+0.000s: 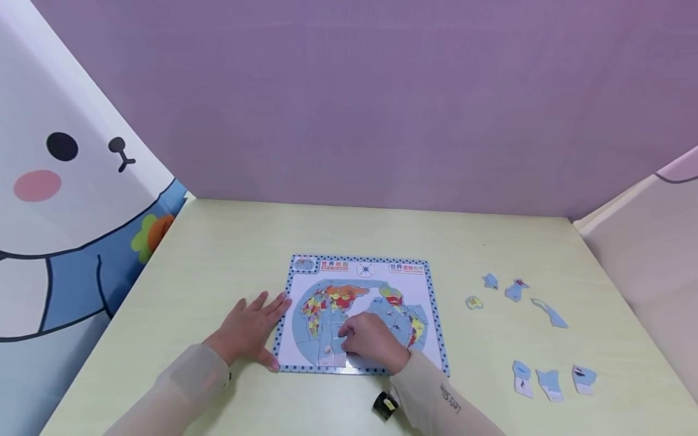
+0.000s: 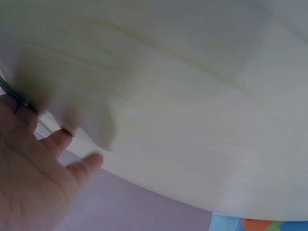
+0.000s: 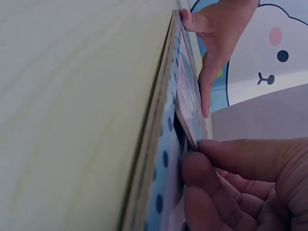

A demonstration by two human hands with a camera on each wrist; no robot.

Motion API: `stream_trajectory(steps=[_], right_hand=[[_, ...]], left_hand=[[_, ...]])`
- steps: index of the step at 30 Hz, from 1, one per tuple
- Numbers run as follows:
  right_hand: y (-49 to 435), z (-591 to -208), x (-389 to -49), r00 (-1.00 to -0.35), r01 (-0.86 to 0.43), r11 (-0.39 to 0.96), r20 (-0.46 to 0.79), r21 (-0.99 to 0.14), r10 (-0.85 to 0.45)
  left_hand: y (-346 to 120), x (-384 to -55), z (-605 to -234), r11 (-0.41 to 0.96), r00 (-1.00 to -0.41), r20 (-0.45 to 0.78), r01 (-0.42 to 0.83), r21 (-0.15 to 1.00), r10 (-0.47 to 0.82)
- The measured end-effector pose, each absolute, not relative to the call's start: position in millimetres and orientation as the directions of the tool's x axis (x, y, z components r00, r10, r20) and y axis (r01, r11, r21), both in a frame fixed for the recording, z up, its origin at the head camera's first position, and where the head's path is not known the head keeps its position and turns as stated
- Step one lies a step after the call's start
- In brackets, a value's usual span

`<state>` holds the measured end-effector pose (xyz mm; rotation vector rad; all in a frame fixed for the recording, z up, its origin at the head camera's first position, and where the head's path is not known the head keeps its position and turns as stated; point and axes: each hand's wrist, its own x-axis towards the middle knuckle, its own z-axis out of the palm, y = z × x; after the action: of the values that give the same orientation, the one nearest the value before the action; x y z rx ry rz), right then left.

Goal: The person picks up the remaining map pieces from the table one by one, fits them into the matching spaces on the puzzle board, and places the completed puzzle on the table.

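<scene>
In the head view, the board (image 1: 437,315) is lying on the table (image 1: 229,242), its map mostly filled. The left hand (image 1: 248,330) is spreading its fingers wide and touching the board's left edge; it is probably bracing against sideways push, and a light touch outside the map is suiting that job. The right hand (image 1: 376,342) is bending over the map's lower middle, narrow at the fingertips, with a bare gap (image 1: 362,361) showing just beside it. Seven loose pieces (image 1: 549,385) are lying to the right, well apart from the board, so they are not getting in the way.

In the left wrist view, the left hand is showing at the lower left, its fingers apart and holding nothing. Its farther fingertips are sitting by a dark edge; that corner is too dim to tell more.

In the right wrist view, the right thumb and a bent finger are pinching the edge of a piece (image 3: 189,120). It is tilting over the board, its near end raised above a dark opening. Whether it is going in or coming out, I cannot tell. If it is going in, seating the lower edge first, lining up the outlines, then pressing flat is probably working best; forcing it while it is leaning is risking lifting its neighbours.
</scene>
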<state>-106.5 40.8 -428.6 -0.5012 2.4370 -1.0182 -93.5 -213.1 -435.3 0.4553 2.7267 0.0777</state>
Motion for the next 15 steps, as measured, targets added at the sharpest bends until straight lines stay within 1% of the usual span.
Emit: stream_trajectory(steps=[5,15], right_hand=[[38.4,-425.4,-106.7,-0.834,-0.178,0.693,-0.266,-0.698,-0.483],[35.7,-426.3,-107.2,-0.84,-0.173,0.727,-0.286,-0.664,-0.461]], left_hand=[[-211.0,-91.8,-431.8,0.946,-0.881,-0.349,0.317,0.069,0.32],[-211.7,-92.1,-430.8,0.946,-0.877,-0.357,0.312,0.087,0.322]])
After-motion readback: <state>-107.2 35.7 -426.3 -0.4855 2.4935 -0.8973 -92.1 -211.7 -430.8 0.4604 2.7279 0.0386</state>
